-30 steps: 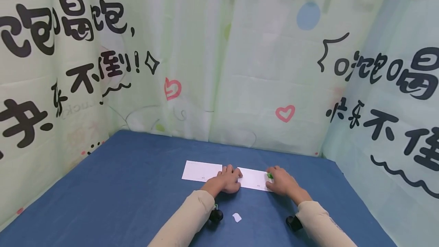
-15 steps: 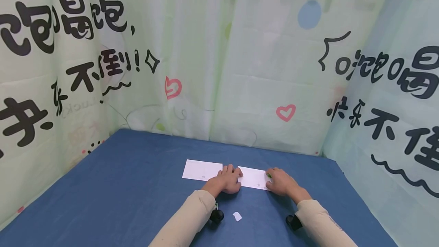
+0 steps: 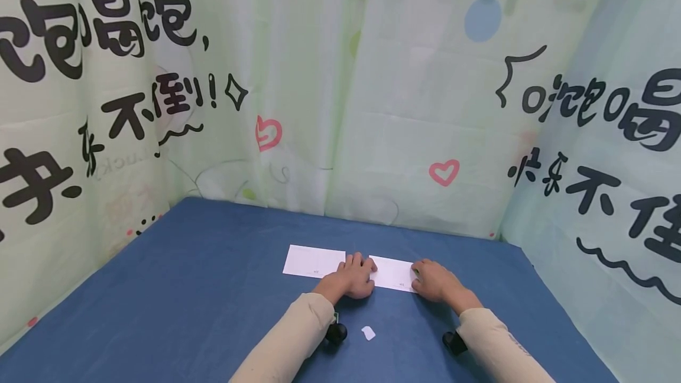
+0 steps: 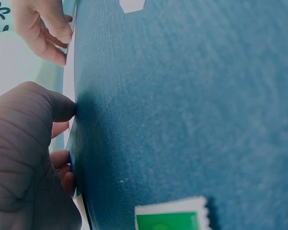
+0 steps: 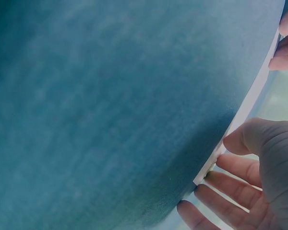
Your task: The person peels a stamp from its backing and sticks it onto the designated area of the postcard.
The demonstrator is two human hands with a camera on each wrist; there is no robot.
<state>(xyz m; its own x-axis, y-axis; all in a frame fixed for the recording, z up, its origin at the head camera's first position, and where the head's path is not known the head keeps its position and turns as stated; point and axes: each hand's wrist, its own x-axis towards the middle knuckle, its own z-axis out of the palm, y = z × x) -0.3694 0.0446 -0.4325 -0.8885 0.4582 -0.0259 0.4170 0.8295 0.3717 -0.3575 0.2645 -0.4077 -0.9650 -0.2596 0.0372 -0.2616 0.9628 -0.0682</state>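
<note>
Two white envelopes lie side by side on the blue table: a left envelope (image 3: 313, 261) and a right envelope (image 3: 392, 273), each with tiny print near the lower right corner. My left hand (image 3: 356, 276) rests over the gap between them, its thumb and forefinger on the left end of the right envelope. My right hand (image 3: 435, 281) is at that envelope's right end, thumb by the near edge and fingertips pressing on top. Under these fingers a green stamp is almost wholly hidden. In the left wrist view another green stamp (image 4: 168, 220) with a perforated white border lies on the table.
A small white paper scrap (image 3: 368, 333) lies on the blue tabletop (image 3: 213, 288) between my forearms. Black wrist cameras hang under both sleeves. A pale printed curtain (image 3: 393, 93) stands behind the table and along both sides.
My right fingers have shifted slightly over the stamp on the right envelope, so less green shows. The left hand stays in place. The head view has tilted down a little.
</note>
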